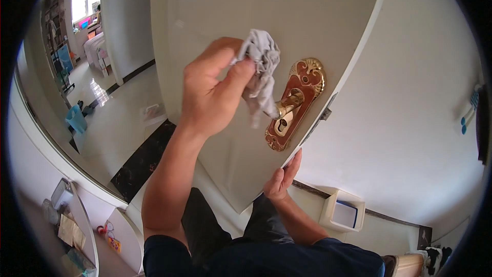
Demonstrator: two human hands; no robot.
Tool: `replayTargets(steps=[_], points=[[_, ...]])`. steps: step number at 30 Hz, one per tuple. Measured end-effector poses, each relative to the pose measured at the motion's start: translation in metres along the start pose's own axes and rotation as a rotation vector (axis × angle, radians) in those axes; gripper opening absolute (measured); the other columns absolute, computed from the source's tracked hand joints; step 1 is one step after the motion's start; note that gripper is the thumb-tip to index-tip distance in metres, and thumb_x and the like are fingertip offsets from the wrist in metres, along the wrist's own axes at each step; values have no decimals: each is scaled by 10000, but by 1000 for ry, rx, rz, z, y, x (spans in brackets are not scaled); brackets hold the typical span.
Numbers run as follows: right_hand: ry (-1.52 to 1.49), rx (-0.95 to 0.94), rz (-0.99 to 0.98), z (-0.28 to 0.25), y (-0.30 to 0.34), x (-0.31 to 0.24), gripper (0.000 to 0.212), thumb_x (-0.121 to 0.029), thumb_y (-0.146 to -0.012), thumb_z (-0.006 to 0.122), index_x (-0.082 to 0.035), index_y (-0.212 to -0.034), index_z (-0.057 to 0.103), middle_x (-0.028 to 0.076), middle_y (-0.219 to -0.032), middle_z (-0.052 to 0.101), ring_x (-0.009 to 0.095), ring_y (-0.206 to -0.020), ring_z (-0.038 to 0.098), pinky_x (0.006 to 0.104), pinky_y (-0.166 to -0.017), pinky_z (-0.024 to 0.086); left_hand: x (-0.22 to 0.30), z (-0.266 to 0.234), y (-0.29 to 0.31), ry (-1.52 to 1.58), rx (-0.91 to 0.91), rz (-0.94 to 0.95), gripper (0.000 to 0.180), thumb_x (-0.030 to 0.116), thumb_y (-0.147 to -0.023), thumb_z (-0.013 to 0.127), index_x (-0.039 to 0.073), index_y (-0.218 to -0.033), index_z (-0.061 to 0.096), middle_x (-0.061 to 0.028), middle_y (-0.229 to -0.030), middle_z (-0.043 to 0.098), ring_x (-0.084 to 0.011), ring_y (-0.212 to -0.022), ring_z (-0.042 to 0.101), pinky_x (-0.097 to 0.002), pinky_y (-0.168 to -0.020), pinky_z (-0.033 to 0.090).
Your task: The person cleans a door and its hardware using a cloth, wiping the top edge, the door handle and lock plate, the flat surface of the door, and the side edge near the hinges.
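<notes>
A crumpled pale grey cloth (pixel 262 66) is pinched between the thumb and fingers of my left hand (pixel 212 84), raised in front of a cream door (pixel 220 0). The lower end of the cloth hangs beside the brass door handle (pixel 290 103); whether they touch I cannot tell. Behind the handle is an ornate red-brown and gold plate (pixel 305 79) with a keyhole below. My right hand (pixel 283 178) grips the door's edge under the latch (pixel 326 114), its thumb on the near face and its fingers partly hidden round the edge.
A cream bin (pixel 328 210) stands on the floor by the white wall at right. Corner shelves (pixel 84 220) with small items are at lower left. Through the doorway at left lie a dark threshold strip (pixel 146 159), a tiled floor and a blue bucket (pixel 76 119).
</notes>
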State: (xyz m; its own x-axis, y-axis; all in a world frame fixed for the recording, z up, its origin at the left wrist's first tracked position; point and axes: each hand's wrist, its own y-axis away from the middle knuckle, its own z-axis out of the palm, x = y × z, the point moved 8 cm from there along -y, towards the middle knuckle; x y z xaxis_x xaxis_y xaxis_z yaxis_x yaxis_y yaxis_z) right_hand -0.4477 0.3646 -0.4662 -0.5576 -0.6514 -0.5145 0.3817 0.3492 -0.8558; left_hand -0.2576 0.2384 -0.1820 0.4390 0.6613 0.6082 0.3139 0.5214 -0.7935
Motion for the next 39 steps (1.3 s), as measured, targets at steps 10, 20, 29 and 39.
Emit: replayTargets(steps=[10,20,29,39], points=[[-22,-78,-82,3,-3,-4,858,-308,-1211,436,59,-1785,-86,284,-1854,205,375,-1673,336,496,-1354,278,46,33,65,-650,-95,740,271,185,-1041,719,84,-1267,830,-186,-1319,825,-374,-1272,767,-569,-1211,482],[-28,-31,-55,1,-2,3,898,-423,-1222,460,20,-1805,-60,226,-1777,384,326,-1539,502,468,-1270,400,21,30,64,-650,-7,983,277,130,-953,842,131,-1230,832,-79,-1266,845,-269,-1096,817,-493,-1169,533],[11,-16,-14,-7,-4,18,913,-435,-1217,479,25,-1806,-45,190,-1684,490,282,-1438,578,423,-1194,471,-21,12,82,-772,-18,992,292,164,-994,830,132,-1284,820,-107,-1325,842,-339,-1243,799,-570,-1274,474],[44,12,-41,-11,-2,18,895,-423,-1214,479,40,-1806,-9,139,-1562,561,240,-1374,591,404,-1172,471,-13,2,51,-822,159,1029,353,31,-1002,769,46,-1355,772,-169,-1371,790,-368,-1182,787,-555,-1173,534]])
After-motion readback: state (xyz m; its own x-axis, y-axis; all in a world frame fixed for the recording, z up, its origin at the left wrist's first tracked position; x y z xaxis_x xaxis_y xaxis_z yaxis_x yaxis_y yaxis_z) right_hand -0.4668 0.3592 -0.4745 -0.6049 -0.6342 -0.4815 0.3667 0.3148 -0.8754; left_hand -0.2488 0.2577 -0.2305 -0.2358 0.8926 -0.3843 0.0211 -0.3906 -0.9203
